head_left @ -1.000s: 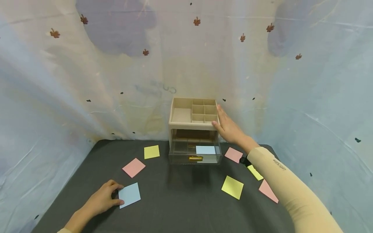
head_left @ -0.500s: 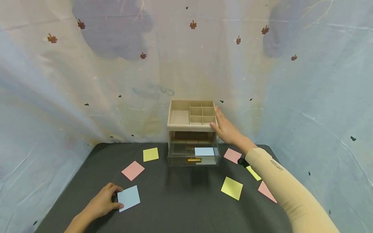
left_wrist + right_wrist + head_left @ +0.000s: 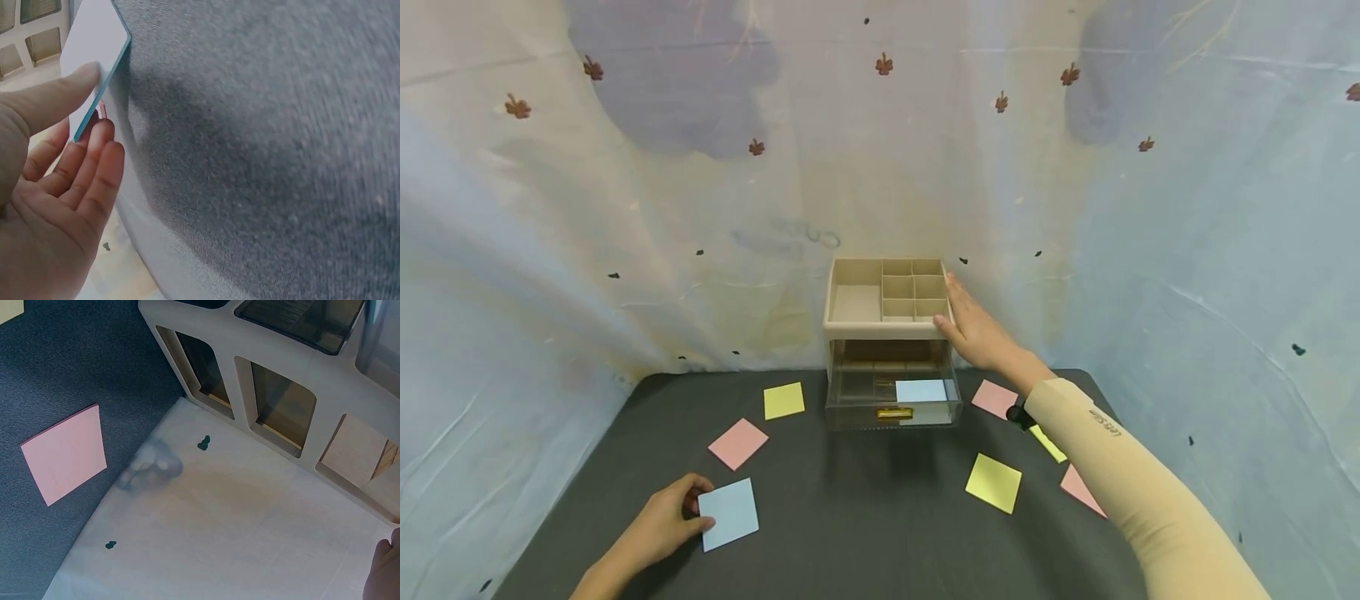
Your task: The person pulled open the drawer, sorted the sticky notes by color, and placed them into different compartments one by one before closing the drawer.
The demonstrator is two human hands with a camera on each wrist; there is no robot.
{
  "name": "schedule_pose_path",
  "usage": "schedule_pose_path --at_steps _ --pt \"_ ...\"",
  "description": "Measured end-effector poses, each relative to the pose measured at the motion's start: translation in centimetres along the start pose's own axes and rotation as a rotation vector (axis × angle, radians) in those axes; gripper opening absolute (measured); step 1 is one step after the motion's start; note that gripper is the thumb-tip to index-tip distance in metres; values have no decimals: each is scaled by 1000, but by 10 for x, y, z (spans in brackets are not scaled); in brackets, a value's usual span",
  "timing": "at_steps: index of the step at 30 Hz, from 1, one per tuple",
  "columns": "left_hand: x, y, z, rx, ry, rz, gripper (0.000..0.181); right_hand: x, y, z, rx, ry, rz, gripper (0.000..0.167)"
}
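Observation:
My left hand [image 3: 658, 525] pinches a light blue sticky-note pad [image 3: 730, 512] by its left edge, thumb on top and fingers beneath. In the left wrist view the pad [image 3: 95, 44] tilts, with its blue edge showing. A cream desktop organizer [image 3: 887, 331] stands at the back of the table. Its clear drawer [image 3: 853, 414], with a gold handle, is pulled out; another light blue pad [image 3: 921, 391] lies in its right part. My right hand [image 3: 981, 333] rests against the organizer's upper right side, fingers straight, thumb at the front rim. Only part of it shows in the right wrist view.
Left of the organizer lie a yellow pad [image 3: 784, 401] and a pink pad [image 3: 738, 443]. To its right are a pink pad [image 3: 995, 399], a yellow pad [image 3: 993, 483], and yellow and pink pads partly behind the right forearm. A patterned curtain [image 3: 760, 208] hangs behind the dark table [image 3: 850, 517].
The head view has shifted slightly, so everything sits a little further left. Both hands keep nearly the same pose, the left still pinching the blue sticky-note pad.

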State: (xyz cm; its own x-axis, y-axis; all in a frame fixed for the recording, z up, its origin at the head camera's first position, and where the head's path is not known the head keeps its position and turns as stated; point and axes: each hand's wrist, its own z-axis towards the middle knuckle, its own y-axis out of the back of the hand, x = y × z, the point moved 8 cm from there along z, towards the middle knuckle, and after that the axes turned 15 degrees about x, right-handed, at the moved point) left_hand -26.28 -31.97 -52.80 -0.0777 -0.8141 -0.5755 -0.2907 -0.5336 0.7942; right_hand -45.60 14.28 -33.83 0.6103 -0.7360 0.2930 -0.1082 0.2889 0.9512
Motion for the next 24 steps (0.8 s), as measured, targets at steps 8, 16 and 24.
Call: schedule_pose_path --at_steps 8,16,24 --pt "-2 4 -3 -65 6 -35 25 2 1 -2 7 -8 2 81" --pt "-5 5 -6 -96 36 -153 22 2 2 -1 2 -17 6 82" --pt "-7 3 -10 -130 43 -150 23 1 0 -1 1 -19 18 81"
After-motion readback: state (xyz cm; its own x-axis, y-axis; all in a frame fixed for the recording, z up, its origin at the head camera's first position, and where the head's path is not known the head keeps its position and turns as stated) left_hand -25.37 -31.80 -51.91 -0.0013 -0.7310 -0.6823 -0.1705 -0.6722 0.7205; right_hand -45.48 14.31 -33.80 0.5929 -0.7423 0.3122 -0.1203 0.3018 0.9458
